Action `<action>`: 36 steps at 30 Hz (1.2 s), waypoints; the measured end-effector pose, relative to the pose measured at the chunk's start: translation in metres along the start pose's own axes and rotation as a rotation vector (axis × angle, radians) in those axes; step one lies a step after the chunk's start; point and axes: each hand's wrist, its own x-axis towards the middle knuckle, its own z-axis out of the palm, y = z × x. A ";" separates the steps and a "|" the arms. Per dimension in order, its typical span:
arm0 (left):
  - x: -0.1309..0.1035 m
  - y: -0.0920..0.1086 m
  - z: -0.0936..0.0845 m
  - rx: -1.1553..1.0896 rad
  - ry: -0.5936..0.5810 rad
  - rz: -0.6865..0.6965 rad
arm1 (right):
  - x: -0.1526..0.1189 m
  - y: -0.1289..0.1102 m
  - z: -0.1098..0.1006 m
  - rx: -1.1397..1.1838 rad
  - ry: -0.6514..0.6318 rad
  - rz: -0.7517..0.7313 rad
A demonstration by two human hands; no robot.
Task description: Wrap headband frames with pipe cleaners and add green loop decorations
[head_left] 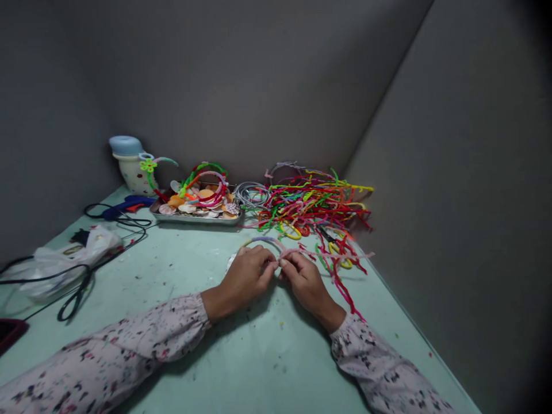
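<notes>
Left hand (249, 271) and right hand (307, 283) pinch a hoop (263, 238), its pink strand (325, 254) stretching crosswise, tip rightward

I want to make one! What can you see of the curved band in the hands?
The curved band is thin, seemingly fuzzy: yellowish left, purple on top, pink right, where a pink strand trails off rightward. It arches beyond the left hand, which partly hides it. The right hand pinches near its pink end.
</notes>
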 end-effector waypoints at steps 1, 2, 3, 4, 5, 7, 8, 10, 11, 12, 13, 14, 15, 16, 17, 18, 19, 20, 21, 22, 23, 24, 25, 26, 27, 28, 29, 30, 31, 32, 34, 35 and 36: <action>0.000 -0.001 0.000 -0.008 -0.003 -0.009 | 0.000 0.001 0.000 -0.008 -0.004 0.005; 0.000 -0.001 0.001 -0.014 -0.006 -0.016 | 0.000 0.002 0.000 -0.015 -0.009 0.007; 0.000 -0.002 0.001 -0.019 -0.009 -0.022 | 0.000 0.002 -0.001 -0.020 -0.012 0.006; 0.000 -0.002 0.001 -0.024 -0.012 -0.027 | 0.000 0.002 -0.001 -0.023 -0.016 0.006; 0.000 -0.002 0.001 -0.028 -0.014 -0.031 | 0.000 0.002 -0.001 -0.026 -0.017 0.004; 0.001 -0.002 0.001 -0.030 -0.018 -0.040 | 0.000 0.000 -0.001 -0.039 -0.008 -0.006; 0.001 -0.002 0.001 -0.030 -0.018 -0.042 | 0.000 -0.001 -0.001 -0.049 0.003 -0.012; 0.000 -0.002 0.002 -0.027 -0.017 -0.045 | 0.000 -0.003 0.000 -0.069 0.027 -0.021; 0.000 -0.001 0.002 -0.026 -0.014 -0.046 | 0.000 -0.004 0.000 -0.075 0.036 -0.024; 0.000 -0.001 0.003 -0.026 -0.009 -0.048 | 0.001 -0.005 0.000 -0.078 0.042 -0.027; 0.000 -0.001 0.003 -0.027 -0.004 -0.048 | 0.001 -0.005 0.000 -0.080 0.046 -0.029; -0.001 0.000 0.004 -0.027 0.001 -0.048 | 0.001 -0.005 0.000 -0.083 0.048 -0.030; -0.001 0.000 0.004 -0.026 0.006 -0.045 | 0.000 -0.004 0.001 -0.088 0.049 -0.027; -0.001 0.001 0.004 -0.022 0.012 -0.041 | 0.000 -0.004 0.001 -0.095 0.050 -0.023; -0.001 0.002 0.004 -0.016 0.018 -0.033 | 0.000 -0.003 0.001 -0.102 0.048 -0.017; -0.001 0.002 0.004 -0.007 0.025 -0.025 | 0.000 -0.003 0.001 -0.107 0.047 -0.012; -0.001 0.003 0.004 0.002 0.030 -0.013 | 0.000 -0.003 0.001 -0.111 0.047 -0.009; -0.001 0.003 0.003 0.013 0.035 0.001 | 0.000 -0.003 0.002 -0.112 0.048 -0.009; -0.002 0.004 0.003 0.023 0.042 0.016 | 0.000 -0.003 0.002 -0.110 0.050 -0.012; -0.002 0.004 0.003 0.034 0.048 0.032 | 0.000 -0.003 0.002 -0.108 0.051 -0.016; -0.003 0.004 0.002 0.043 0.057 0.048 | -0.001 -0.004 0.002 -0.106 0.051 -0.020; -0.003 0.005 0.002 0.052 0.065 0.062 | -0.001 -0.005 0.002 -0.103 0.051 -0.024; -0.003 0.005 0.002 0.060 0.072 0.075 | -0.001 -0.005 0.003 -0.098 0.049 -0.025; -0.004 0.005 0.002 0.067 0.078 0.085 | -0.001 -0.006 0.003 -0.088 0.048 -0.023; -0.004 0.005 0.002 0.072 0.085 0.092 | -0.001 -0.006 0.003 -0.072 0.050 -0.017; -0.004 0.005 0.002 0.075 0.091 0.097 | 0.000 -0.007 0.003 -0.053 0.052 -0.011; -0.003 0.005 0.002 0.076 0.098 0.098 | 0.000 -0.007 0.003 -0.035 0.055 -0.009; -0.003 0.005 0.002 0.073 0.104 0.094 | 0.000 -0.007 0.003 -0.024 0.058 -0.014; -0.002 0.004 0.001 0.068 0.111 0.084 | 0.000 -0.006 0.004 -0.021 0.064 -0.025; -0.002 0.004 0.001 0.060 0.115 0.069 | -0.001 -0.006 0.004 -0.024 0.072 -0.040; 0.000 0.003 0.001 0.040 0.122 0.030 | -0.002 -0.005 0.004 -0.036 0.089 -0.069; 0.000 0.002 0.001 0.029 0.124 0.010 | -0.003 -0.005 0.005 -0.039 0.098 -0.082; 0.000 0.002 0.000 0.018 0.125 -0.008 | -0.004 -0.005 0.005 -0.043 0.106 -0.095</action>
